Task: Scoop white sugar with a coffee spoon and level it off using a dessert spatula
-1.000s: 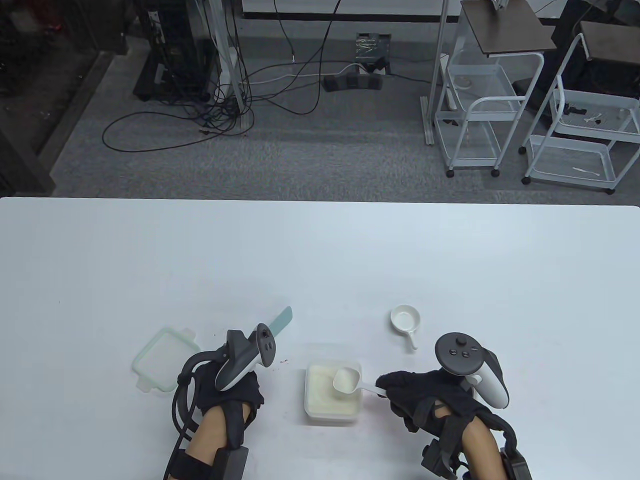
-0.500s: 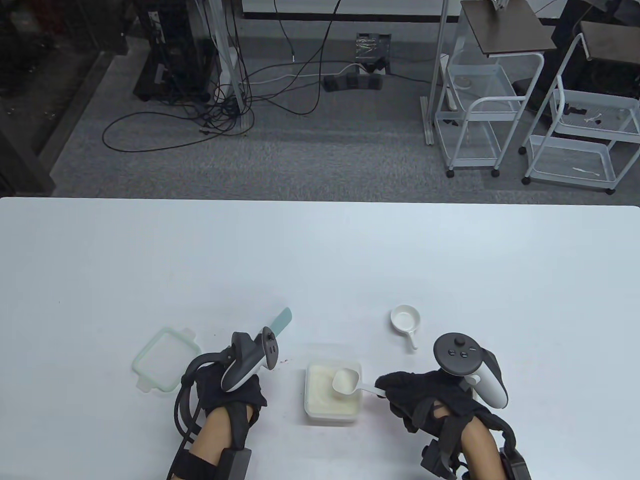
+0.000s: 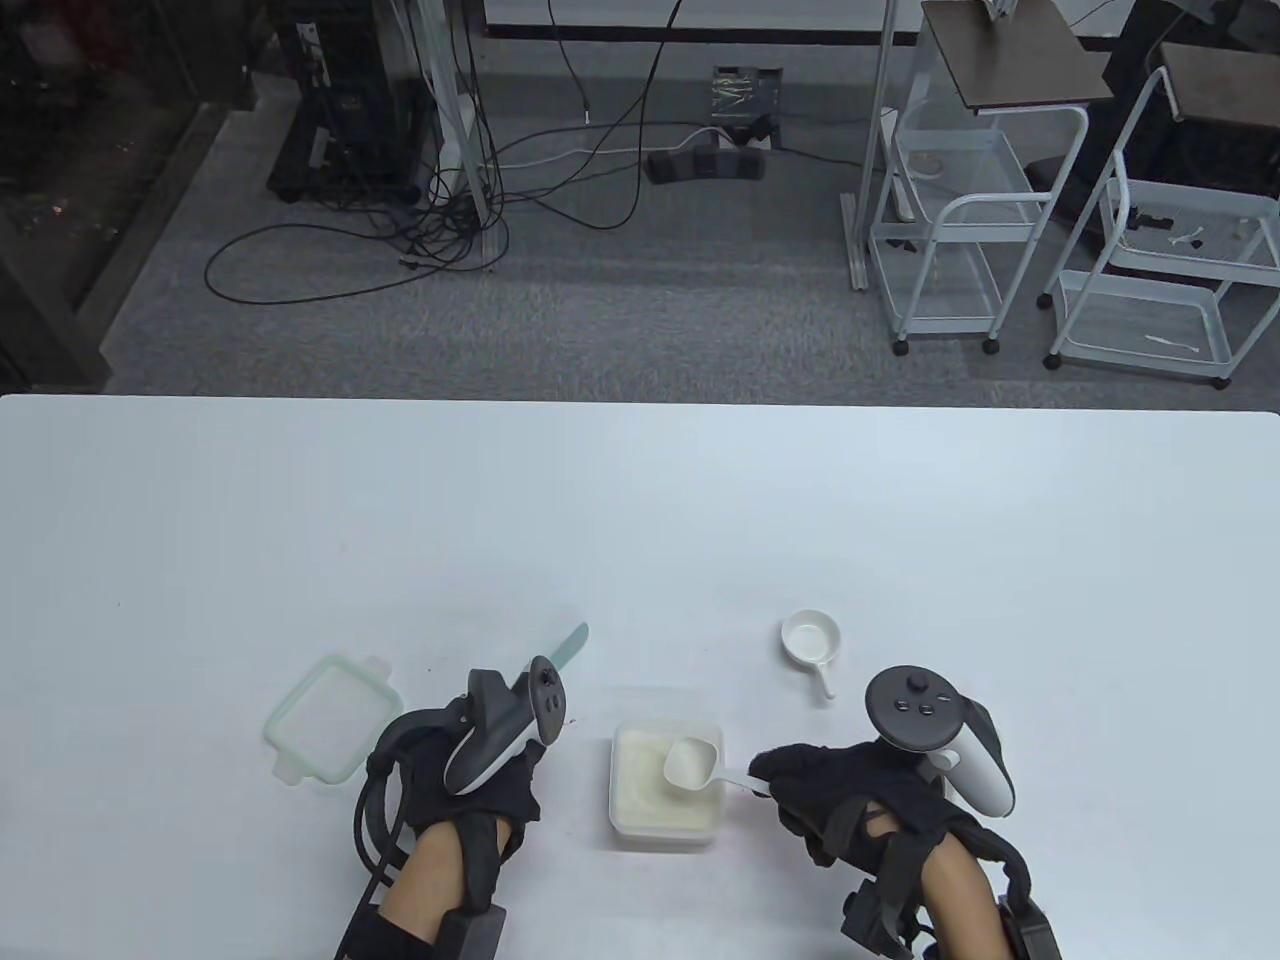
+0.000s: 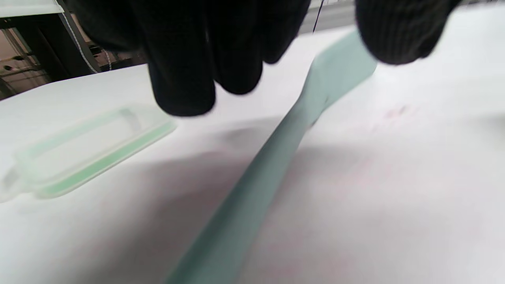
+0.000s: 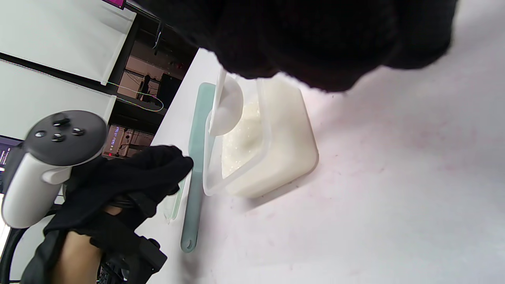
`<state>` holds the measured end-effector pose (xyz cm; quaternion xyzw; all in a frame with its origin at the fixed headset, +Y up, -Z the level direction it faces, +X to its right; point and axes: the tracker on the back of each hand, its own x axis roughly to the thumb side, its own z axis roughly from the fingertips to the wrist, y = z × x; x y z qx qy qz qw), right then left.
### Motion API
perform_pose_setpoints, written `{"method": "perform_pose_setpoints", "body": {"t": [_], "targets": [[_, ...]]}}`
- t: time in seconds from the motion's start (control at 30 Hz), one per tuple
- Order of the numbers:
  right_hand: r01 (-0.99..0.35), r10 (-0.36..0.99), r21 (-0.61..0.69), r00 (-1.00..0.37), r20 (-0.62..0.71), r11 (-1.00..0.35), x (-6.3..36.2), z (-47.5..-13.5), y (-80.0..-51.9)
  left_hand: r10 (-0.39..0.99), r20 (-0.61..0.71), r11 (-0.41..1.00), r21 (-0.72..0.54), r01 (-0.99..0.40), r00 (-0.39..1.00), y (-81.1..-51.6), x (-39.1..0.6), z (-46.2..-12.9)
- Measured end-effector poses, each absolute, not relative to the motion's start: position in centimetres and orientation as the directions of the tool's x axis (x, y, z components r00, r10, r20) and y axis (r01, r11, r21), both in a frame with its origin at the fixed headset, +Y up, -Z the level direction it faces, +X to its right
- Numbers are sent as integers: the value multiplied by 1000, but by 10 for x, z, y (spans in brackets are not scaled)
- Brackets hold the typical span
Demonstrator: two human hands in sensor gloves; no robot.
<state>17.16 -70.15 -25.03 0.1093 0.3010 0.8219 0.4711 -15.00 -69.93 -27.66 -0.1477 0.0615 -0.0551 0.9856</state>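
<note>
A clear square container point(image 3: 628, 822) of white sugar point(image 3: 640, 785) stands at the table's near middle. My right hand point(image 3: 790, 775) pinches the handle of the white coffee spoon point(image 3: 690, 762); its bowl, heaped with sugar, hovers over the container's right side. The right wrist view shows the spoon point(image 5: 227, 106) over the sugar container point(image 5: 276, 165). My left hand point(image 3: 505, 785) is left of the container and holds the pale green dessert spatula point(image 3: 573, 643), blade pointing away and right. In the left wrist view the spatula point(image 4: 272, 157) runs diagonally under my thumb point(image 4: 398, 35).
The container's green-rimmed lid point(image 3: 325, 715) lies flat to the left of my left hand. A small white dish with a handle point(image 3: 810, 640) sits beyond my right hand. Carts and cables stand on the floor past the table's far edge.
My left hand has shifted slightly right toward the container, and the spatula blade has turned more edge-on. The right hand and spoon have stayed nearly still.
</note>
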Motion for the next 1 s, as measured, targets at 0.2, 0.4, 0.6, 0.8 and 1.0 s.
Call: {"method": "perform_pose_setpoints", "body": {"t": [0.2,0.4,0.6,0.8,1.0], "targets": [[-715,846,587,-526,-92,-380,173,-251,-701,142,88,982,-139,-129,986,-674,-142,-269],[-741,850,546,-518,-95,-391,182,-252,-698,121,124,986,-131,-105,985,-675,-136,-266],[-856,919,428,-373,-125,-289,221,-250,-685,104,108,986,-139,-89,989,-678,-137,-268],[-963,972,217,-192,-135,-160,291,-237,-672,94,96,984,-159,-78,991,-679,-137,-267],[-978,946,79,-205,-252,-191,354,-215,-678,86,90,982,-174,-69,992,-679,-136,-267]]}}
